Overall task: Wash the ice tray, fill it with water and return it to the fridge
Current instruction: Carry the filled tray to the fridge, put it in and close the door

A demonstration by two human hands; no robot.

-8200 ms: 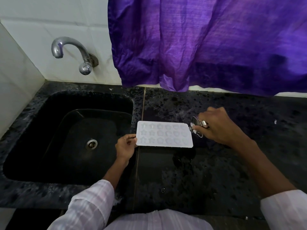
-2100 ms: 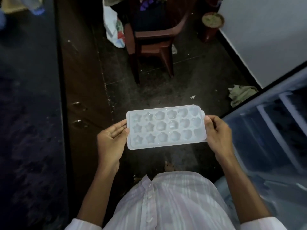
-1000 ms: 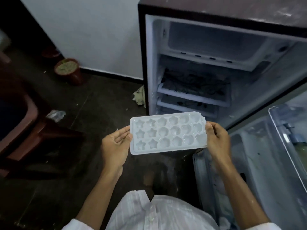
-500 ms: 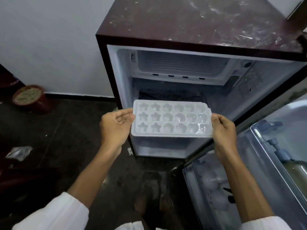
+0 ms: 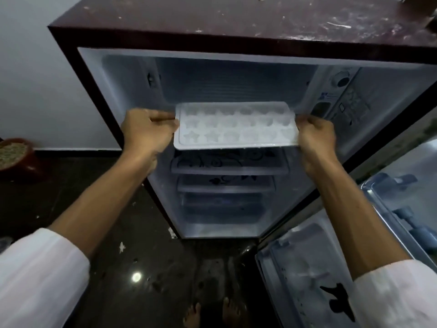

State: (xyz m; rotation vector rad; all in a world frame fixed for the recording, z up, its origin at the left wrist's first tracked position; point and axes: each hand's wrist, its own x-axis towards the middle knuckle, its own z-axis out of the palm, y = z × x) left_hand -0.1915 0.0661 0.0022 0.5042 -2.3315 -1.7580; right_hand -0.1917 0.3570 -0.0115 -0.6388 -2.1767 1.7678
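Note:
A white ice tray (image 5: 236, 125) with star and round cells is held level in front of the open fridge (image 5: 236, 39), at the mouth of the top freezer compartment (image 5: 231, 84). My left hand (image 5: 147, 132) grips the tray's left end with curled fingers. My right hand (image 5: 315, 136) grips its right end. Whether the cells hold water cannot be told.
The fridge door (image 5: 354, 256) stands open at the right with shelves and bottles (image 5: 411, 214). Patterned shelves (image 5: 229, 162) lie below the tray. A brown pot (image 5: 14, 155) stands on the dark floor at the left by the white wall. My bare feet (image 5: 212, 313) show below.
I turned from the sink counter to the fridge carrying the tray in both hands. In the last half second the tray rose and moved forward to the freezer opening.

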